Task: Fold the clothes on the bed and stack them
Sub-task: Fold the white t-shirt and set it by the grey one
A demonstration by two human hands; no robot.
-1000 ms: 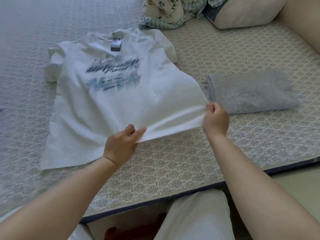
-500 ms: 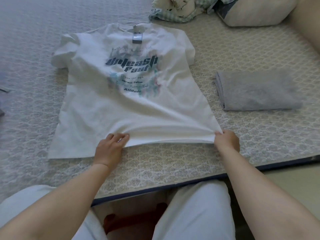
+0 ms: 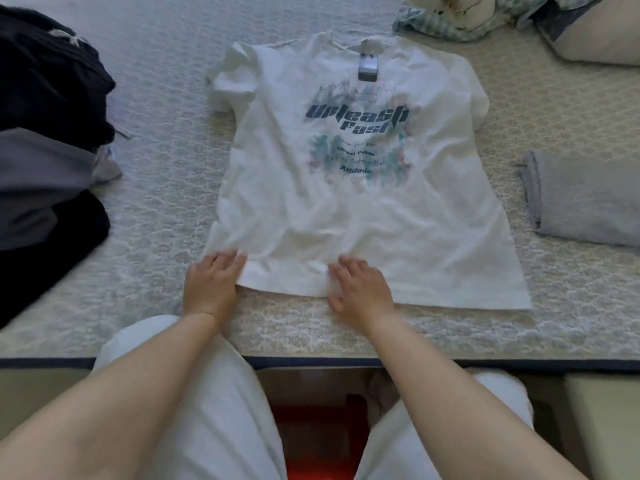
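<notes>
A white T-shirt (image 3: 349,209) with a dark blue print lies flat and face up on the bed (image 3: 173,209), collar away from me. My left hand (image 3: 213,282) rests with straight fingers on the hem's left corner. My right hand (image 3: 360,289) lies flat on the hem near its middle, fingers spread. Neither hand grips the cloth. A folded grey garment (image 3: 585,199) lies to the right of the shirt.
A heap of dark and grey clothes (image 3: 45,150) sits at the left. Crumpled checked and floral fabric (image 3: 460,15) and a pillow (image 3: 595,36) lie at the back right. The bed's dark front edge (image 3: 311,363) runs just before my knees.
Both hands have let go of the hem they pinched and now lie flat on it. The right hand moved left from the hem's right corner. The shirt now lies spread flat.
</notes>
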